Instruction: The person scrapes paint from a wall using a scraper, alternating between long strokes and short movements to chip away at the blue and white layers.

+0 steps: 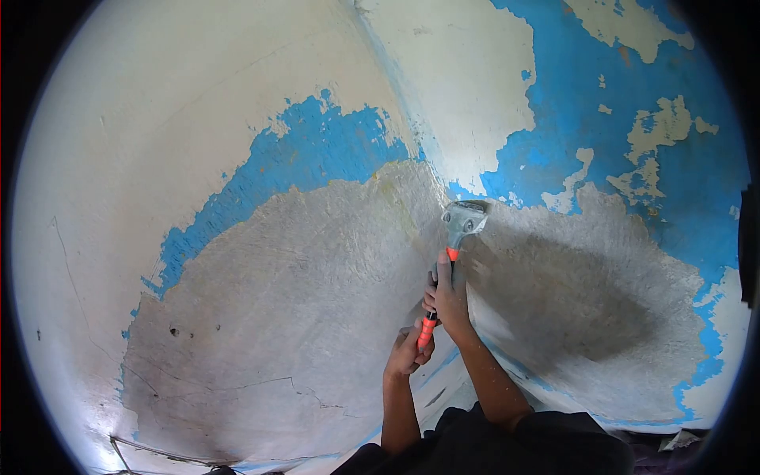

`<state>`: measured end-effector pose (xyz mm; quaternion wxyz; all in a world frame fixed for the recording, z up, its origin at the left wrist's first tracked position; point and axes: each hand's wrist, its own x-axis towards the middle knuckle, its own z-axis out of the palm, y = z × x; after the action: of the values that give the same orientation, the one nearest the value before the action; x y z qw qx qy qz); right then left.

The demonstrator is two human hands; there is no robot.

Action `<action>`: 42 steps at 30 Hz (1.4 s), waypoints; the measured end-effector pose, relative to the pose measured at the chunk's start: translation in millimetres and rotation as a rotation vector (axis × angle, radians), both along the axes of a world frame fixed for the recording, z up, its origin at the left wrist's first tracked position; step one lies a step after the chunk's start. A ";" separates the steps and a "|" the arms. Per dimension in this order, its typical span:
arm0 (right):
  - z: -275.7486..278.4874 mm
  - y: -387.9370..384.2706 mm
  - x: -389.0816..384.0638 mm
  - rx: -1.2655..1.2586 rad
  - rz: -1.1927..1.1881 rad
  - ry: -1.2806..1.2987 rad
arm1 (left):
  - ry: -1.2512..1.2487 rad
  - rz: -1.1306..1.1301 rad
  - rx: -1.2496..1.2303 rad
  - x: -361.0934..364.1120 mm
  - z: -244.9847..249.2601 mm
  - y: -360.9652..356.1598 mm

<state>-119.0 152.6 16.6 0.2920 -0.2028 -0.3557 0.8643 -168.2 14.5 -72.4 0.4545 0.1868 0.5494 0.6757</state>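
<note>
Both hands on one scraper [465,222] here, head just right of the corner [397,89] where the two walls meet, handle running down and a bit left. Right hand [450,299] is up high, fingers curled round the handle w/ the thumb laid along it – prob to steer the blade. Left hand [408,350] is closed round the bottom end, prob so the push comes from the butt. Spacing them like that should give decent leverage imo, and the long handle lets the blade sit well above the dark sleeves [483,443].

Blade's up at the edge where bare grey wall [269,269] meets paint, right of the corner – tbh can't tell if it's pressed flat or just off the surface. My guess is the head's tipped that way so the edge faces the paint.

Looks-wise: chunky grey metal head, wide flat blade, round bolt-ish bits, dusty-looking. Handle's bright orange w/ black sections, partly hidden by fingers. Blue paint [554,127] shows both sides of the corner, w/ cream paint [467,87] over it, edges ragged af.
</note>
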 end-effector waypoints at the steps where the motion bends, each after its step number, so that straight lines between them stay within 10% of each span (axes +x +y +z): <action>1: 1.0 -1.4 -1.6 -0.012 -0.017 -0.005 | -0.006 0.004 -0.011 1.1 2.7 0.1; 42: -13.6 5.5 2.1 0.001 0.059 0.050 | 0.074 -0.013 -0.043 6.7 -14.7 1.7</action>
<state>-116.9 158.1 3.0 0.2750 -0.1705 -0.3545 0.8773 -161.5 16.2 -87.1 0.4420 0.2054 0.5791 0.6535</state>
